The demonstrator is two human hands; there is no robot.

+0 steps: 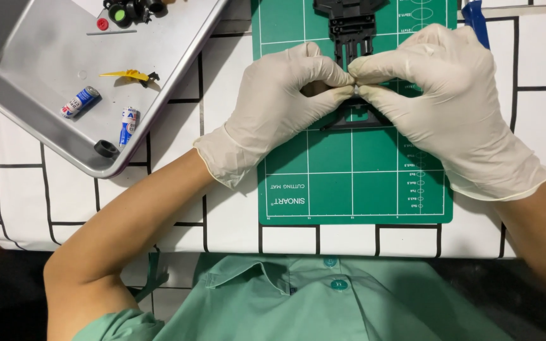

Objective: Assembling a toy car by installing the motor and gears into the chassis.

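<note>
From the head camera, the landmark is the green cutting mat (355, 183) lying on the bench (538, 57), which wears a white cloth with black grid lines. Over the upper middle of the mat, the left hand (279, 101) and right hand (437, 101), both in pale thin gloves, meet fingertip to fingertip. Their fingers (333, 79) are pressed together, pinching a very small part at the point where they touch; it is too small and too covered to identify. Directly under them, resting on the mat, is a black plastic frame (352, 28) with thin ribs and slots, partly hidden by the hands.

The frame looks light and stiff but thin in its ribs, so likely to snap if bent; its thicker outer edges seem the safer hold. The tiny pinched part would probably slip easily from gloved tips.

Left of the mat sits a metal tray (26, 69) holding two small batteries (81, 101), a yellow piece (127, 74) and a black ring (105, 148). At the mat's upper right, a blue tool (477, 22) shows.
</note>
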